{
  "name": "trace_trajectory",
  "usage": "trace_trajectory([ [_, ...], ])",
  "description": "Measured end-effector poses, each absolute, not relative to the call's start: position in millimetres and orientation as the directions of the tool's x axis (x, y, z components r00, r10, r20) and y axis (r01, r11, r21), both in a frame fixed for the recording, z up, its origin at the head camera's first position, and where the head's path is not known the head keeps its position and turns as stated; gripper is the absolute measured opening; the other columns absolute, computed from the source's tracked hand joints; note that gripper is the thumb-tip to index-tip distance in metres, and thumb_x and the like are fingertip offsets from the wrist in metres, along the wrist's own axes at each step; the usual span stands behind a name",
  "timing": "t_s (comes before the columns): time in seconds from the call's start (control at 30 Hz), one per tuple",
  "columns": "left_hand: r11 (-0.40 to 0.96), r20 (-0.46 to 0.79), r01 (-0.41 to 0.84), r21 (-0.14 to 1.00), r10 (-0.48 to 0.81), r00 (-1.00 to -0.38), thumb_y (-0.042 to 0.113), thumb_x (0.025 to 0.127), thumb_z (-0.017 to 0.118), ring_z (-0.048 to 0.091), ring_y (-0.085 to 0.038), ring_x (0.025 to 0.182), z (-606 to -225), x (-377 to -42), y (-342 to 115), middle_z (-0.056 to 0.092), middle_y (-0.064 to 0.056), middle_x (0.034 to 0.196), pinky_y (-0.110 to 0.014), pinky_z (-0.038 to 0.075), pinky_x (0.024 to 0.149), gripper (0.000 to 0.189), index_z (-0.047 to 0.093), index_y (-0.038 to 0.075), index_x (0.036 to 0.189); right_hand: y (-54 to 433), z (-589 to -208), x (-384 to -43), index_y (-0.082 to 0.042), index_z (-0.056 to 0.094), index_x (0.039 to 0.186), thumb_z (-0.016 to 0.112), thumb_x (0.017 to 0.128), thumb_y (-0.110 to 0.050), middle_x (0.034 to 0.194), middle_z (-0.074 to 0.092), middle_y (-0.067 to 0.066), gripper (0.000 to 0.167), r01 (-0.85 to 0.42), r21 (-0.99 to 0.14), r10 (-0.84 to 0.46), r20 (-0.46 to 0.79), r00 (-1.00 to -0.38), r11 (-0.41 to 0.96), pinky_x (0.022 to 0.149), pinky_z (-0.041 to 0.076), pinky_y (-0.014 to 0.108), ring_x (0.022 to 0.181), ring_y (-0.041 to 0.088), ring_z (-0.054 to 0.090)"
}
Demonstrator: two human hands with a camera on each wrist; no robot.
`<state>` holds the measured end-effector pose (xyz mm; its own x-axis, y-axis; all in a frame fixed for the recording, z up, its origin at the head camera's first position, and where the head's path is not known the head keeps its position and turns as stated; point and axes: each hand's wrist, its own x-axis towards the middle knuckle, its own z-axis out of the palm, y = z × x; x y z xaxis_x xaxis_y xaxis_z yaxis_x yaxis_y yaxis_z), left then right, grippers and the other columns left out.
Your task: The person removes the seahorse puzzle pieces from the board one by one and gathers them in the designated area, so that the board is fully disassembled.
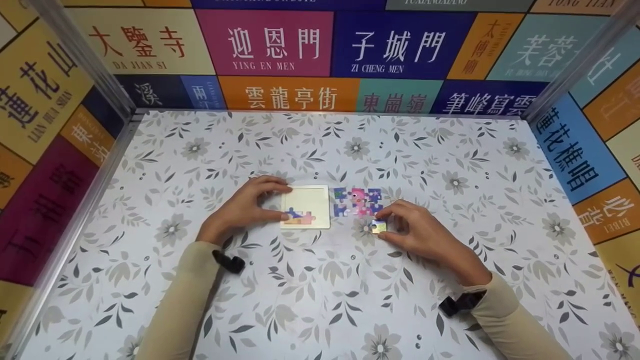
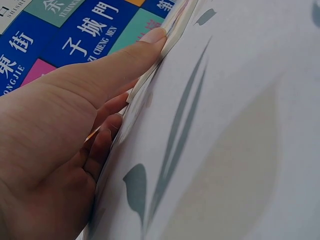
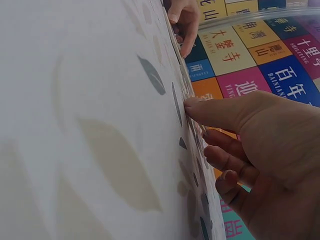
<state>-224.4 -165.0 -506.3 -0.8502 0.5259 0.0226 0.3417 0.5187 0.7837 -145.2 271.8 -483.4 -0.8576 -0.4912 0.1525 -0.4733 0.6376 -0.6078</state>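
A shallow cream puzzle tray (image 1: 310, 200) lies flat on the table in the head view, with a few joined pieces (image 1: 306, 219) in its lower left part. My left hand (image 1: 245, 202) holds the tray's left side, thumb at the lower corner and fingers at the upper one. In the left wrist view the thumb (image 2: 135, 55) presses on the tray's edge. My right hand (image 1: 425, 227) pinches a yellow-green puzzle piece (image 1: 380, 227) between thumb and finger, close to the tabletop. Just above it sits a group of several pink and purple pieces (image 1: 358, 196), right of the tray.
The table (image 1: 320, 300) has a white cover with grey flowers and leaves. Panels with coloured lettering (image 1: 270, 45) stand along the back and both sides. Each wrist wears a small black device, such as the one on the right wrist (image 1: 462, 303).
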Motion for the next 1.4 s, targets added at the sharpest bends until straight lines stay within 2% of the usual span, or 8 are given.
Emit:
trace_trajectory([
  [0.33, 0.502, 0.032, 0.351, 0.791, 0.537, -0.843, 0.038, 0.086, 0.094, 0.045, -0.026, 0.152, -504, -224, -165, 0.059, 0.001, 0.155, -0.049, 0.028, 0.132, 0.063, 0.072, 0.024, 0.143, 272, -484, -146, -0.017, 0.079, 0.119, 0.093, 0.087, -0.024, 0.107, 0.077, -0.004, 0.036, -0.46, -0.587, -0.478, 0.136, -0.868, 0.667, 0.075, 0.054, 0.029, 0.084, 0.011, 0.064],
  [0.83, 0.521, 0.001, 0.322, 0.79, 0.525, -0.851, 0.039, 0.085, 0.095, 0.044, -0.025, 0.153, -503, -223, -165, 0.058, 0.003, 0.155, -0.05, 0.027, 0.132, 0.063, 0.072, 0.028, 0.143, 272, -484, -148, -0.019, 0.08, 0.112, 0.091, 0.089, -0.022, 0.1, 0.074, -0.004, 0.026, -0.416, -0.599, -0.447, 0.106, -0.888, 0.684, 0.073, 0.055, 0.029, 0.082, 0.011, 0.064],
  [1.13, 0.518, 0.011, 0.335, 0.787, 0.531, -0.847, 0.039, 0.085, 0.095, 0.045, -0.024, 0.153, -502, -224, -163, 0.058, 0.004, 0.155, -0.049, 0.027, 0.132, 0.063, 0.072, 0.026, 0.143, 272, -482, -147, -0.02, 0.08, 0.113, 0.091, 0.089, -0.025, 0.102, 0.074, -0.004, 0.026, -0.431, -0.59, -0.452, 0.122, -0.884, 0.683, 0.074, 0.055, 0.03, 0.083, 0.01, 0.064],
  [1.4, 0.512, 0.031, 0.35, 0.784, 0.531, -0.847, 0.039, 0.085, 0.095, 0.044, -0.025, 0.153, -504, -223, -165, 0.058, 0.002, 0.155, -0.049, 0.026, 0.132, 0.064, 0.072, 0.024, 0.143, 254, -479, -150, -0.017, 0.079, 0.113, 0.089, 0.092, -0.028, 0.102, 0.074, 0.001, 0.026, -0.493, -0.566, -0.487, 0.177, -0.855, 0.661, 0.074, 0.054, 0.03, 0.082, 0.011, 0.064],
])
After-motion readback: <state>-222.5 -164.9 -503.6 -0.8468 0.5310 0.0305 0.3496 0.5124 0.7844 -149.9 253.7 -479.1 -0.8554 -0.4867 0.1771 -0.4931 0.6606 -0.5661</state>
